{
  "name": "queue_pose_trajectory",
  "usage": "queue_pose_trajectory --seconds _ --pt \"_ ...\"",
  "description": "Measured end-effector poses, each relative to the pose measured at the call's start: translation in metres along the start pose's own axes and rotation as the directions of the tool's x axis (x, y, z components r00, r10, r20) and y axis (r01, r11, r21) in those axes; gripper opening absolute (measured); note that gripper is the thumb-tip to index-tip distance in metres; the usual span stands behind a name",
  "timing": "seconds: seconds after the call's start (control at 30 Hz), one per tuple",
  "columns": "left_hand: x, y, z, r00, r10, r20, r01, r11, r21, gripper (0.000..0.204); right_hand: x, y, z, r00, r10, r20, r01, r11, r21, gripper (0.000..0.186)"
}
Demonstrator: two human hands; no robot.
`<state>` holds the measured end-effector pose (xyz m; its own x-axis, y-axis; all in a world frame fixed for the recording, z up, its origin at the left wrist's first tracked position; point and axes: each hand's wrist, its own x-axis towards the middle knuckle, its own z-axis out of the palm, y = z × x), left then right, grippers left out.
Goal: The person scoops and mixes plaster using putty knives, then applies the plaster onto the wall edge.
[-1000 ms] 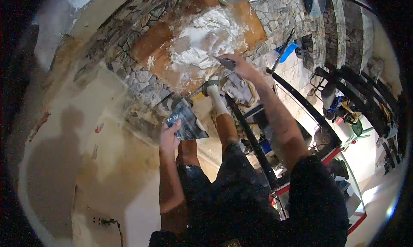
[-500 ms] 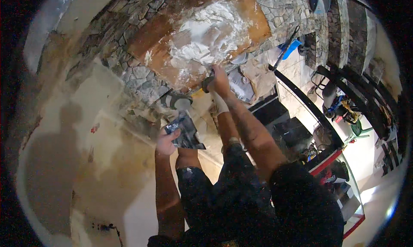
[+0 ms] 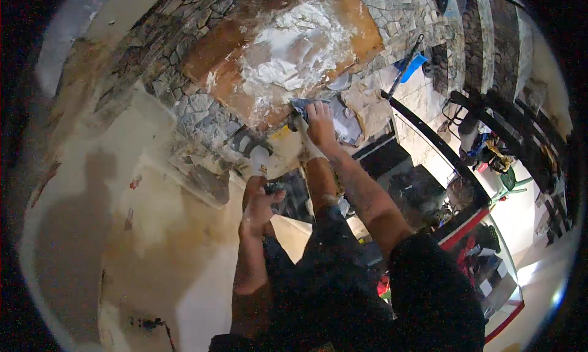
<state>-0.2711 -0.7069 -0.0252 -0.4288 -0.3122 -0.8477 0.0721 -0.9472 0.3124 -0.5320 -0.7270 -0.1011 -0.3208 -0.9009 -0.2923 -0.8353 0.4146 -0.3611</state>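
Observation:
My left hand (image 3: 260, 210), low over my legs, is closed round the edge of a dark, flat, plate-like blade (image 3: 295, 196). Farther ahead, my right hand (image 3: 321, 124) grips a smaller grey flat scraper blade (image 3: 299, 105), its fingers laid over the top. That blade is by the near edge of a brown board (image 3: 214, 61). Spread over the board's middle is a heap of white, plaster-like powder or paste (image 3: 300, 42). The handles of both tools are hidden, or too dim to make out.
My shoes (image 3: 251, 148) stand just short of the board, on stone-patterned flooring (image 3: 199, 110). A stained wall (image 3: 153, 229) rises at left. To the right are a black railing (image 3: 435, 134), a blue dustpan (image 3: 414, 68) and steps (image 3: 481, 39). A torn sheet (image 3: 361, 107) lies beside the board.
My left hand has moved right and slightly down with its dark blade, which has turned. My right hand has shifted slightly down and right, and a grey blade now shows at its fingers.

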Motion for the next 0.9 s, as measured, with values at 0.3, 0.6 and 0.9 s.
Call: queue_pose_trajectory --seconds 0.3,0.6,0.9 --pt "-0.024 0.141 0.099 0.976 0.158 0.151 -0.181 0.971 0.156 0.026 -0.057 -0.02 -0.141 0.968 0.213 0.135 -0.185 0.237 0.954 0.05" --pt "-0.086 0.218 0.221 0.971 0.237 0.037 -0.239 0.941 0.239 0.033 -0.097 -0.12 -0.318 0.965 0.058 -0.257 0.222 0.344 0.912 0.045" --pt "-0.118 0.229 0.196 0.913 0.334 0.236 -0.315 0.942 -0.114 0.032 -0.105 -0.076 -0.272 0.976 -0.018 -0.218 0.106 0.911 0.398 0.049"
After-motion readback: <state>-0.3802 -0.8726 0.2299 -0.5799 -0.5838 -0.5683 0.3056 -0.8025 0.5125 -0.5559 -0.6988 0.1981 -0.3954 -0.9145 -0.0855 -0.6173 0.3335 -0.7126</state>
